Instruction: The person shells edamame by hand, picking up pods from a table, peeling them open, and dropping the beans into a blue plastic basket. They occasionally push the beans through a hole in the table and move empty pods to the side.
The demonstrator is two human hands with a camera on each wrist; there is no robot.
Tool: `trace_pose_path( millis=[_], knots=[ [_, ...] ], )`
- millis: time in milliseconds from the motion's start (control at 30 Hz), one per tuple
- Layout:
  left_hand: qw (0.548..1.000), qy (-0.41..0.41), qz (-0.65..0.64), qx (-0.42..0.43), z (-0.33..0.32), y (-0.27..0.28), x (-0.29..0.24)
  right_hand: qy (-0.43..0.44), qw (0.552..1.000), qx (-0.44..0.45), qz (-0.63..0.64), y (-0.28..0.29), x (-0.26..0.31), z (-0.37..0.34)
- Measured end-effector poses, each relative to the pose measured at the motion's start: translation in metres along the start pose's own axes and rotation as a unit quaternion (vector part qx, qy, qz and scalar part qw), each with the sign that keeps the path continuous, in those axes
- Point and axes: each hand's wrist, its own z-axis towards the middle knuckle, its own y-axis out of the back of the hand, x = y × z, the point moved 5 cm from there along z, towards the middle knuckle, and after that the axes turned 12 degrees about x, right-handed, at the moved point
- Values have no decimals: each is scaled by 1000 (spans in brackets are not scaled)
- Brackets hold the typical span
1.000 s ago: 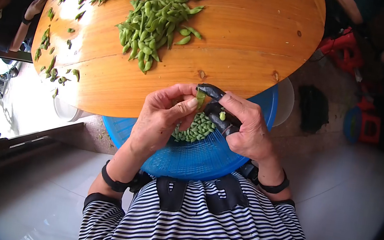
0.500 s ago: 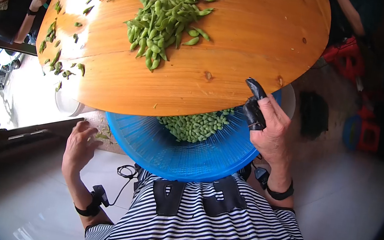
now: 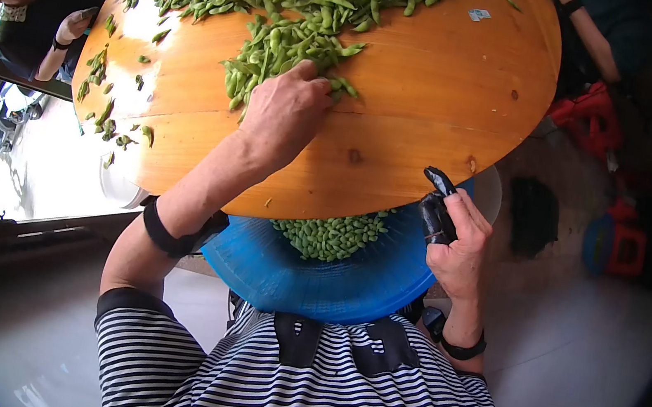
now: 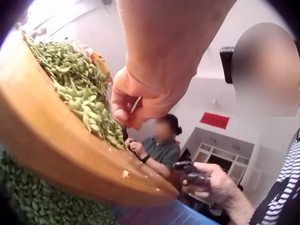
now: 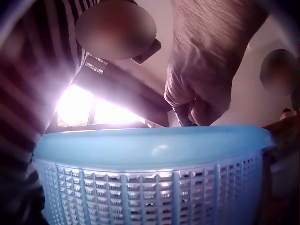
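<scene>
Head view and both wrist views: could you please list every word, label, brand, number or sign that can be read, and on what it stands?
No text can be read in any view.
Red sign, left wrist view: dark marks, too blurred.
Small pale slip on the table, head view: too small.
Black shapes on the striped shirt: possibly letters, cannot tell.

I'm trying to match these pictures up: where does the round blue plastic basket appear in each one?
Head: the round blue plastic basket is at lower centre, partly hidden under the near edge of the orange-brown wooden table.
Left wrist: part of its wall shows along the bottom, around centre.
Right wrist: its rim and latticed side fill much of the lower half.
Shared landmark: the dark-and-white striped shirt, bottom, lower right and left respectively.
</scene>
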Motion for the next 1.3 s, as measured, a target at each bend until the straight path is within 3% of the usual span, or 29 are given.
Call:
trace_pose_path(
  millis=[133,167,200,233,267,300,333,367,433,500,533,567,667,800,867,967,1000,1067,1100,1133,1167,1200,1233,1267,1300],
  knots=[
    [999,-9,36,21,2,-2,-8,-47,997,6,57,0,-1,3],
    [998,-20,-62,22,-4,2,-13,-49,997,7,58,0,-2,5],
    [986,-31,-159,23,-11,6,-18,4,996,17,82,-2,0,8],
    [986,-32,-160,25,-18,7,-24,55,993,27,106,-5,2,10],
    [940,3,-331,80,-26,1,-25,82,985,29,150,-11,-1,12],
    [860,38,-491,132,-36,-5,-30,-41,970,48,233,-19,2,12],
    [812,70,-562,142,-46,-5,-38,-63,958,71,271,-24,7,14],
    [812,70,-562,142,-53,-7,-42,-83,943,95,308,-29,10,16],
    [741,115,-647,142,-67,-17,-45,-75,929,89,352,-37,16,14],
    [734,126,-655,127,-76,-26,-46,-103,890,130,424,-49,14,10],
    [748,123,-647,81,-80,-28,-45,-113,864,116,477,-51,18,9],
    [760,120,-638,35,-83,-29,-43,-113,865,116,476,-51,19,9],
    [755,88,-649,17,-89,-37,-47,-114,855,129,489,-54,18,6],
    [784,82,-614,39,-92,-34,-50,-91,870,151,460,-57,15,7],
    [704,151,-688,91,-92,-33,-53,-84,874,158,452,-57,15,8],
    [663,149,-725,112,-93,-41,-49,-90,862,153,475,-56,12,7],
    [662,149,-726,113,-94,-44,-49,-82,839,177,508,-57,9,8],
    [585,104,-793,133,-95,-48,-55,-75,814,200,540,-56,2,8],
    [584,105,-794,135,-96,-48,-53,-98,750,224,615,-59,-1,6],
    [542,114,-814,174,-97,-50,-54,-118,678,245,683,-62,-2,3],
    [498,122,-832,214,-99,-52,-56,-120,677,243,684,-64,-7,1],
    [470,102,-846,229,-101,-54,-56,-110,647,257,709,-67,-9,-2],
    [469,103,-847,231,-101,-54,-55,-100,616,271,733,-69,-8,-3],
    [460,105,-847,245,-103,-54,-55,-101,616,270,733,-65,-5,-4],
    [451,107,-847,260,-104,-53,-56,-71,726,273,627,-55,4,-1]
  ],
)
